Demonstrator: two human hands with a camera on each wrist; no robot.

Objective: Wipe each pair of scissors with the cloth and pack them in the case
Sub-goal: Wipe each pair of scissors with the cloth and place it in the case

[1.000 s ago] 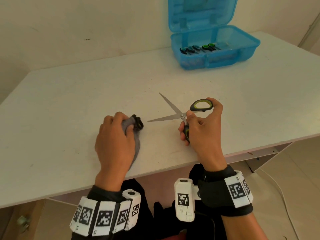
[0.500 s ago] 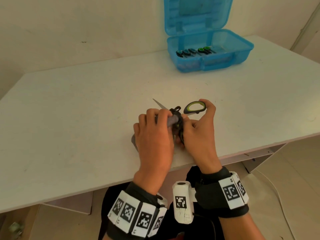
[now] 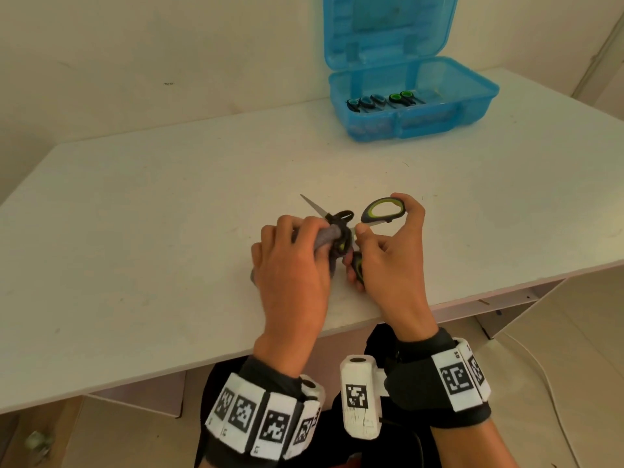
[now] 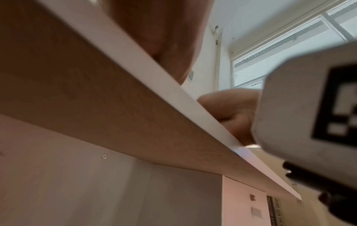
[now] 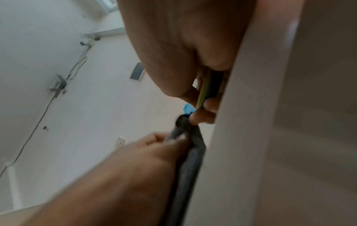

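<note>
From the head view, the right hand grasps the handles of the opened black-and-green steel scissors over the white table, while the left hand clenches the grey cloth against a blade. Well beyond stands the open translucent blue plastic case, holding other scissors.

The left wrist view shows only the table edge.

In the right wrist view, fingers curl around a handle beside the cloth.
</note>
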